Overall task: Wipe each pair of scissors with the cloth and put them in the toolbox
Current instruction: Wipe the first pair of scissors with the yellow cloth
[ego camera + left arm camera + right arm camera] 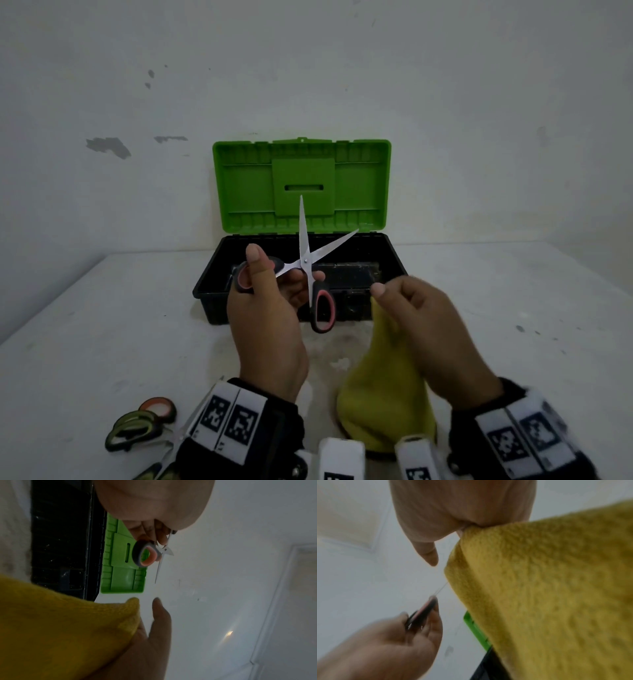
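1. Holding the black-and-pink-handled steel scissors (pixel 306 270) up over the front of the open black plastic toolbox with green lid (pixel 212 291), the left hand (pixel 270 315) has its fingers curled around one handle loop; thumb sticks up.
2. Scissors blades are spread wide: one points near straight up and away, the other slants up to the right. Free handle loop hangs down toward the person.
3. Right hand (pixel 424 325) pinches a top corner of the yellow fluffy cloth (pixel 383 387); the rest drapes down to the white tabletop (pixel 102 325).
4. Key relation: cloth corner sits just right of the scissors, near but apart, level with the lower handle. Right-slanting blade reaches above and toward the right hand, so the right hand is the nearer one to bring cloth onto it.
5. Judgement: wipe of this pair looks about to start; the toolbox floor shows no scissors that I can make out.
6. Scissors look clean-ish, shiny steel, pivot screw visible, handle black outside with pink lining.
7. More scissors with green and orange handles (pixel 137 425) lie on the tabletop at near left, beside the left wrist, waiting.
8. Risk: open blades are sharp near the cloth-holding fingers.
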